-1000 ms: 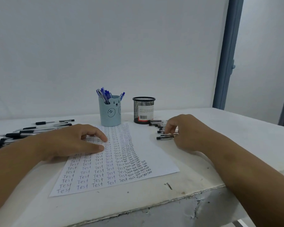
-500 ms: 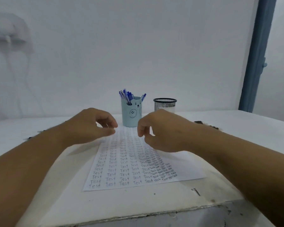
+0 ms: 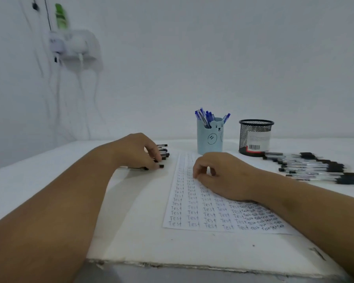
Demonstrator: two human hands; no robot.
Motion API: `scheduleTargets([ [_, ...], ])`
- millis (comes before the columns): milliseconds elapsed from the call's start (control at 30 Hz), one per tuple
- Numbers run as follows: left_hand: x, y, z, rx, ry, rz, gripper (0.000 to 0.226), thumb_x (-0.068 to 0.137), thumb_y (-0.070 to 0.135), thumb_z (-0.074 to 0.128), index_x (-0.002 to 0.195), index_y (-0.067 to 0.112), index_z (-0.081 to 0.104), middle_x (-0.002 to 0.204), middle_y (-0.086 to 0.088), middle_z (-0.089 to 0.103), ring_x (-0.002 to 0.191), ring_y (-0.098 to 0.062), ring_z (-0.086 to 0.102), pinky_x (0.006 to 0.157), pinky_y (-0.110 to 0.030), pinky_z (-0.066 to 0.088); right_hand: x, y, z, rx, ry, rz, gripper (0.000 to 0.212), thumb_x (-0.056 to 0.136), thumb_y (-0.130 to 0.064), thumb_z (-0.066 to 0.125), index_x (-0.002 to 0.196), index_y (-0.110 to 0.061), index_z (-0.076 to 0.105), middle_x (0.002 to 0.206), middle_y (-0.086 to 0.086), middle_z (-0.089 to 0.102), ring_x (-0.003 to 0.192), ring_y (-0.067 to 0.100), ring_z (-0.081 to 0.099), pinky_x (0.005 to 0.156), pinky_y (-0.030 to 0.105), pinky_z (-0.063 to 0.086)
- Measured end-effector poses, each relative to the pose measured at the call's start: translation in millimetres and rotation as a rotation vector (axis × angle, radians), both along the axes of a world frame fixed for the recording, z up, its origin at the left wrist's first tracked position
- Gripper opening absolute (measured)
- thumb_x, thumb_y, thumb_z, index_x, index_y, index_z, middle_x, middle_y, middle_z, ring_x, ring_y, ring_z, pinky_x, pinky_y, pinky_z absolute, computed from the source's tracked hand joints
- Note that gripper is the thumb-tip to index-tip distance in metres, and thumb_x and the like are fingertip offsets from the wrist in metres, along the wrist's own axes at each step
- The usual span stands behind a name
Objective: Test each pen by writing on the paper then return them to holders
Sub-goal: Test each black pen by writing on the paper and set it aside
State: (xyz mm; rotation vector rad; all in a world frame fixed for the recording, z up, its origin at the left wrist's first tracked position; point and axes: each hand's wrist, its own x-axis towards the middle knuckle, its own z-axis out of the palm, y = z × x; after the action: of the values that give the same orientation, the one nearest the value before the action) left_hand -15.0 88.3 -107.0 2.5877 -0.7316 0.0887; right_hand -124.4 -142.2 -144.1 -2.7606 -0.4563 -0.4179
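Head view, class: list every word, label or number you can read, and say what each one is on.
"Test": handwritten over and over in columns on the paper; the cramped columns on its right side are too small to read.
Label on the mesh holder: a barcode shows, but its print and digits are too blurred to read.
Blue holder: only a bear face, no text.

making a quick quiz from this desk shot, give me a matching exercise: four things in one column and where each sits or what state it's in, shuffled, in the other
Things:
1. blue bear holder
2. black mesh holder
3. left hand
4. right hand

Places or states:
A. rests on the paper, fingers curled, holding nothing
B. holds blue pens
C. on the black-capped pens left of the paper
D. shows no pens, barcode label on its side

Pairs: 1-B, 2-D, 3-C, 4-A
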Motion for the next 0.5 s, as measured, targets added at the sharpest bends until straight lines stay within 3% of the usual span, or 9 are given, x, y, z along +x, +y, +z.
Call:
scheduleTargets([
  [133, 2.5, -1.6, -5.3, -0.01, -0.009, -0.008, 0.011, 0.076, 0.019, 0.084, 0.081, 0.027, 0.08, 0.055, 0.026, 0.059, 0.052, 0.009, 0.052, 0.05, -0.008, 0.035, 1.2, -0.3, -0.9, 0.021, 0.013, -0.004, 0.012, 0.098, -0.022, 0.058, 0.101, -0.028, 0.069, 0.094, -0.019, 0.059, 0.081, -0.02, 0.048, 0.067, 0.006, 0.037],
  [200, 5.8, -1.5, -9.0, -0.014, -0.02, -0.004, 0.008, 0.078, 0.02, 0.083, 0.081, 0.027, 0.079, 0.069, 0.021, 0.064, 0.056, 0.009, 0.053, 0.054, -0.008, 0.037, 1.6, -0.1, -1.6, 0.037, 0.017, -0.005, 0.012, 0.098, -0.022, 0.059, 0.1, -0.029, 0.068, 0.094, -0.02, 0.059, 0.081, -0.021, 0.047, 0.066, 0.007, 0.037],
  [333, 6.1, -6.2, -11.6, -0.045, -0.099, -0.01, 0.002, 0.086, 0.023, 0.076, 0.087, 0.023, 0.078, 0.098, 0.012, 0.065, 0.086, -0.001, 0.06, 0.068, -0.013, 0.045, 1.7, -0.2, -1.9, 0.054, 0.026, -0.006, 0.012, 0.098, -0.023, 0.059, 0.099, -0.031, 0.068, 0.096, -0.02, 0.059, 0.081, -0.021, 0.048, 0.068, 0.009, 0.036],
  [400, 2.4, -11.4, -10.0, -0.204, -0.174, -0.029, 0.005, 0.093, 0.022, 0.069, 0.093, 0.02, 0.073, 0.099, 0.011, 0.066, 0.083, 0.001, 0.059, 0.07, -0.018, 0.045, 1.0, -0.4, -1.4, 0.051, 0.026, -0.004, 0.011, 0.098, -0.024, 0.06, 0.098, -0.031, 0.068, 0.096, -0.021, 0.059, 0.081, -0.022, 0.047, 0.068, 0.007, 0.035],
  [467, -3.1, -17.7, -5.2, -0.514, -0.2, -0.057, 0.008, 0.101, 0.021, 0.057, 0.101, 0.017, 0.063, 0.097, 0.009, 0.07, 0.07, 0.005, 0.059, 0.066, -0.019, 0.047, 0.3, -1.0, -1.2, 0.045, 0.03, -0.002, 0.011, 0.098, -0.024, 0.06, 0.098, -0.032, 0.068, 0.096, -0.021, 0.059, 0.082, -0.021, 0.048, 0.067, 0.006, 0.036],
  [500, -5.4, -21.2, -1.5, -0.688, -0.197, -0.069, 0.008, 0.104, 0.02, 0.05, 0.105, 0.017, 0.057, 0.095, 0.006, 0.073, 0.072, 0.002, 0.064, 0.07, -0.021, 0.05, -0.1, -1.7, -1.0, 0.043, 0.032, -0.002, 0.011, 0.098, -0.024, 0.06, 0.099, -0.032, 0.067, 0.096, -0.021, 0.059, 0.082, -0.02, 0.048, 0.068, 0.006, 0.036],
])
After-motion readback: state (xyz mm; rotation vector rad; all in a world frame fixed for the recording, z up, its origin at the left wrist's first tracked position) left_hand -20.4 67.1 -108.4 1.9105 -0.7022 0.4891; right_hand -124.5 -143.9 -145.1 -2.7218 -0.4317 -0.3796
